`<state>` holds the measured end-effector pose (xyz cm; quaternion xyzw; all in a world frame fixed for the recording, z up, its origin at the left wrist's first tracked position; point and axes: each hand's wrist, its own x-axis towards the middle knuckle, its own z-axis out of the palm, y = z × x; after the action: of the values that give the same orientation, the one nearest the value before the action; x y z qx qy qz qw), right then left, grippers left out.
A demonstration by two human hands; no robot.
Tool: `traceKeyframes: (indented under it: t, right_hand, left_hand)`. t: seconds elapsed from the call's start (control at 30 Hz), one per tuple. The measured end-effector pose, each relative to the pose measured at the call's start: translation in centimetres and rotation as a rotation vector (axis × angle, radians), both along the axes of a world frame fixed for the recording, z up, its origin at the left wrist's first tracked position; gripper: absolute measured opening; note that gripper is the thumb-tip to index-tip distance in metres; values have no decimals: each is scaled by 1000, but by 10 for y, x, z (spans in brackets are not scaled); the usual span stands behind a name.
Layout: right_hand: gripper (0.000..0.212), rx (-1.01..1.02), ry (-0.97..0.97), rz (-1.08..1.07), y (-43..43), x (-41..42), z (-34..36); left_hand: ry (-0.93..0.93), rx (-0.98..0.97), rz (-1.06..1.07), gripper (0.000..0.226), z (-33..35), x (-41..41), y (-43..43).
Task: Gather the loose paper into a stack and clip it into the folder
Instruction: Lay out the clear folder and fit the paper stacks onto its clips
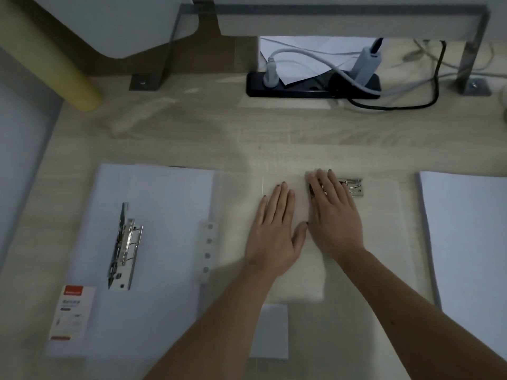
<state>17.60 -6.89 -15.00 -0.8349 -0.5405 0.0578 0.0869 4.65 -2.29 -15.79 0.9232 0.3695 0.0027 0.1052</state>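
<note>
Hands both flat at centre of view. Left hand (277, 231) and right hand (334, 215) lie side by side, thumbs touching, on a pale sheet (384, 237) on the surface (192, 127). Grip on both: wide, fingers straight, holding nothing, only pressing down.

My reading: the press keeps the sheet flat and square against the small metal clip (355, 187) at its 12 o'clock edge. The right fingertips reach over the clip's left end, likely to steady or work it. I cannot tell whether the sheet is paper or a clear folder cover.

Paper stack (466, 242) sits at 3 o'clock, well apart from the hands, edges squared, nothing touching it. Open folder (164, 229) lies at 9 o'clock with its lever clamp (124, 245) running 12 to 6. I cannot tell whether the clamp is released. A punched strip (207, 248) lies between the folder and the pale sheet.

Writing: a label (72, 311) at 7 o'clock on the folder has a red band at top, a red bar at bottom and dark print between. It is too small and blurred to read, so no brand is legible. Power strip (312, 85) at 12 o'clock shows no readable marks.
</note>
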Motion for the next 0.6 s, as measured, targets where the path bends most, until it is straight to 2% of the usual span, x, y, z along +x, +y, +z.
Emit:
traceKeyframes:
  t: [0.23, 0.5, 0.6]
  right_hand:
    - [55, 25, -96, -4, 0, -1, 2]
    - [19, 212, -56, -8, 12, 9, 9]
    - [33, 207, -32, 44, 10, 11, 7]
  left_hand:
    - [-7, 26, 13, 64, -1, 2, 0]
    - [-1, 34, 15, 66, 0, 2, 0]
    - [-8, 29, 12, 67, 0, 1, -1]
